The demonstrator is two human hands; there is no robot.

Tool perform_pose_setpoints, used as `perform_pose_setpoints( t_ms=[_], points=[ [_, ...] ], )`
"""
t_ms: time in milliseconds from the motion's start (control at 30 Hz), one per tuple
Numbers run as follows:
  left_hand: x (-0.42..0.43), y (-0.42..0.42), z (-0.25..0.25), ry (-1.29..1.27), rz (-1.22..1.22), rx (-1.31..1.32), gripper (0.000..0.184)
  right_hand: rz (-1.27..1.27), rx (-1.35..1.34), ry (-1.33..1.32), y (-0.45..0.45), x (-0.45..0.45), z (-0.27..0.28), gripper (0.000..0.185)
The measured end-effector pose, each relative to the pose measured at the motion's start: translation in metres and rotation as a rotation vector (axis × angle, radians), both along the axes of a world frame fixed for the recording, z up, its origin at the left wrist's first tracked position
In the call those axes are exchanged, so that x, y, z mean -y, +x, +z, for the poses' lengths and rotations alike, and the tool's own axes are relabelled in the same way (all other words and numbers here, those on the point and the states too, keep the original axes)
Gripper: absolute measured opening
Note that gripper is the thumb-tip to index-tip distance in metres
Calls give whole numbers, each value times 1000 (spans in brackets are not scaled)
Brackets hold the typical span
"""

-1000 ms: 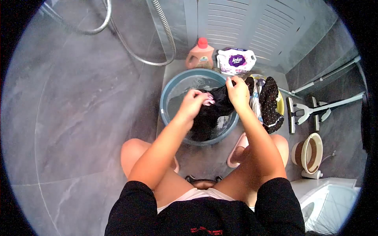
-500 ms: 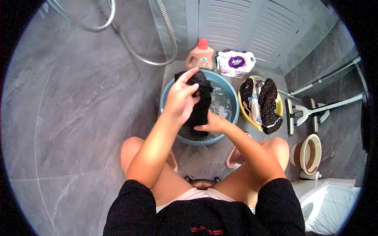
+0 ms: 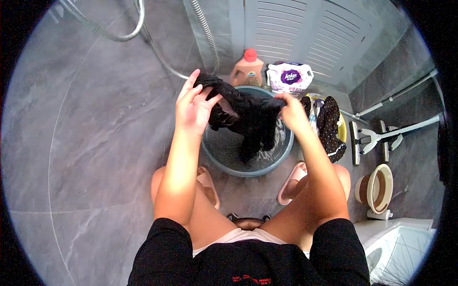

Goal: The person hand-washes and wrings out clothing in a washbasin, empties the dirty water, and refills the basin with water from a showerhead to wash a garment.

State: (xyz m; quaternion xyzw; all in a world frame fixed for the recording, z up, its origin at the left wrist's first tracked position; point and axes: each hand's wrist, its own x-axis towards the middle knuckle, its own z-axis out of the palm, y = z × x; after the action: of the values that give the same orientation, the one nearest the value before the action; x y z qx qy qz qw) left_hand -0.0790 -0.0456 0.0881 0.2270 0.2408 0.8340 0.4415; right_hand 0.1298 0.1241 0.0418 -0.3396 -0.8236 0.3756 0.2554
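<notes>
A dark, wet-looking black garment (image 3: 250, 117) is stretched over the blue basin (image 3: 234, 169), its lower part hanging toward the water. At its left end my left hand (image 3: 193, 107) grips the cloth between fingers and thumb, some fingers pointing up. My right hand (image 3: 293, 114) pinches the garment's other end above the basin's right rim. What kind of garment it is cannot be made out. Water shows in the basin under the cloth.
Behind the basin stand a pink bottle with a red cap (image 3: 247, 69) and a white and purple pack (image 3: 290, 76). To the right, a yellow basin (image 3: 342, 128) holds clothes, including a dotted black piece (image 3: 328, 126). Further right are a squeegee (image 3: 369, 140) and a beige-brown bucket (image 3: 380, 188).
My hands have moved apart, the left one leftward and the right one up and to the right. Between them the black garment has spread out from its bunched, hanging form.
</notes>
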Motion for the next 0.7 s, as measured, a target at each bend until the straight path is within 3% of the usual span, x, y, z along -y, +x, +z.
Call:
perform_pose_setpoints(
  t_ms=[33, 100, 167, 233, 267, 367, 400, 433, 500, 533, 600, 633, 667, 700],
  points=[
    [-4, 0, -6, 2, -6, -1, 51, -93, -77, -332, 9, -7, 9, 33],
    [-13, 3, -17, -208, 56, -159, 51, -100, -241, -456, 15, -10, 23, 30],
    [-22, 18, -26, -395, 62, -340, 60, -96, -373, -502, 13, -7, 23, 29],
    [-28, 33, -37, -527, -113, -506, 72, -100, -448, -513, 12, 4, 36, 33],
    [-33, 43, -44, -467, -121, -571, 81, -95, -456, -425, 11, 10, 38, 37],
    [-47, 61, -78, -579, -71, -997, 98, -35, -495, -571, 1, 27, 29, 38],
    [-49, 68, -85, -640, -79, -1020, 104, 17, -513, -584, -2, 35, 29, 38],
    [-52, 71, -98, -578, -2, -1043, 86, 69, -531, -597, -6, 43, 29, 38],
    [-52, 65, -93, -609, -135, -980, 57, 212, -524, -604, -8, 45, 25, 36],
    [-47, 66, -92, -532, 11, -1105, 33, 267, -479, -638, -7, 40, 26, 34],
    [-38, 63, -82, -606, 61, -1149, 33, 333, -435, -674, -5, 32, 26, 32],
    [-36, 61, -79, -677, 109, -1191, 34, 358, -333, -533, -5, 29, 26, 38],
    [-36, 62, -72, -578, 266, -1175, 34, 378, -230, -392, -4, 27, 25, 46],
    [-34, 62, -64, -579, 267, -1175, 34, 409, -136, -343, -2, 26, 18, 65]
  ],
)
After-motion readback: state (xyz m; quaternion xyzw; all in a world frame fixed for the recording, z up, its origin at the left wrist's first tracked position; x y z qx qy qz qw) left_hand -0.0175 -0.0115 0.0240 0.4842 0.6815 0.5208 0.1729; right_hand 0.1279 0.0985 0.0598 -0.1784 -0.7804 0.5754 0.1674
